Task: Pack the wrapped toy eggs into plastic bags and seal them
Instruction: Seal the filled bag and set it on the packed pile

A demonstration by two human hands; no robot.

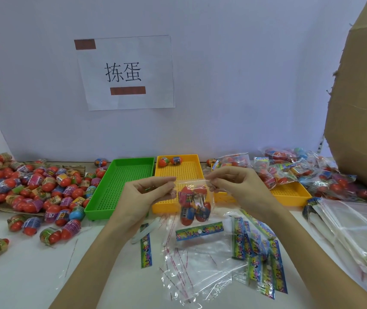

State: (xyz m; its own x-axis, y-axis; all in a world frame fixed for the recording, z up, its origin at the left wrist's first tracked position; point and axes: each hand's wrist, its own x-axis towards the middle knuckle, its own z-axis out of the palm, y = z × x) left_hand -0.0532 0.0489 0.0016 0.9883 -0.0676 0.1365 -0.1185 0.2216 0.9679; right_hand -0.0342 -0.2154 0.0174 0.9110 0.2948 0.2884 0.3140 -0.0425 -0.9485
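both hands raised above the middle of the table (33,275), holding a clear plastic bag (192,197) by its top edge. the left hand (143,197) pinches the left end of the bag mouth between thumb and fingertips; the right hand (234,186) pinches the right end likewise. the bag hangs clear of the table and holds several wrapped toy eggs (187,216), red with coloured sleeves. behind the bag, a green perforated tray (120,186) and a yellow perforated tray (184,170) stand side by side toward the far edge; two eggs lie in the yellow tray's far end. a loose pile of wrapped eggs (33,188) covers the left part of the table. filled bags (289,170) are heaped at the far right over a second yellow tray (289,194). empty bags (198,270) and printed header cards (199,230) lie near the front edge. a paper sign (125,72) is taped to the wall.
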